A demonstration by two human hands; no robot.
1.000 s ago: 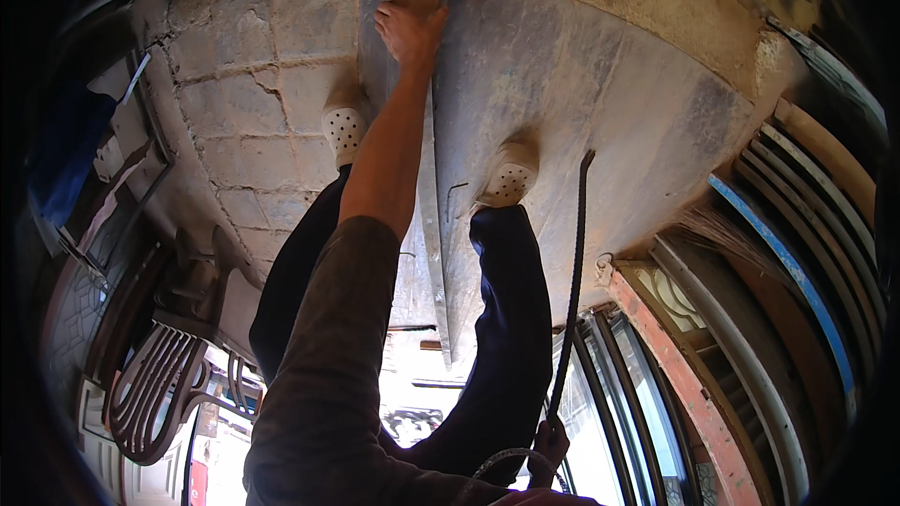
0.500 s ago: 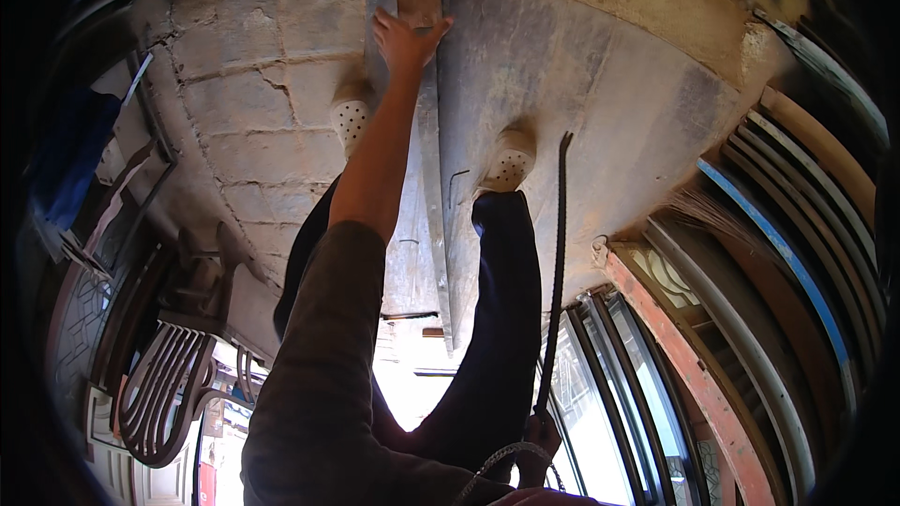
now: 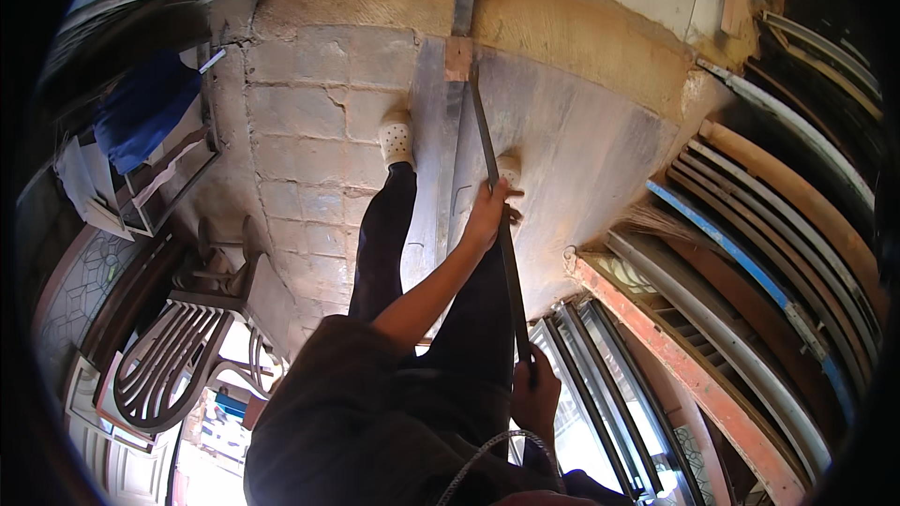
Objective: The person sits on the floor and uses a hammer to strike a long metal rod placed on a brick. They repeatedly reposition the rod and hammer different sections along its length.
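A long, dark, slender metal bar (image 3: 511, 267) slants up and slightly left in front of me. My right hand (image 3: 534, 392) is closed around its near end. Farther up, my left hand (image 3: 487, 211) grips the bar, with some fingertips sticking out to the right. The bar's far tip reaches the lower right edge of a small brown wooden block (image 3: 457, 58); whether they touch, I cannot tell. The block rests on a long flat strip (image 3: 465, 0) that runs away from me over the step edge and back between my feet.
My feet, in white clogs (image 3: 397, 142), stand either side of the strip. At left are a wooden chair (image 3: 173, 365) and a blue cloth (image 3: 148, 112). Several frames and boards lean on the right, including a red-painted one (image 3: 689, 379) and a blue-edged one (image 3: 741, 248).
My left hand has left the block and now grips the bar. The bar has swung left, its tip now at the block. My view has shifted, showing more floor beyond the block.
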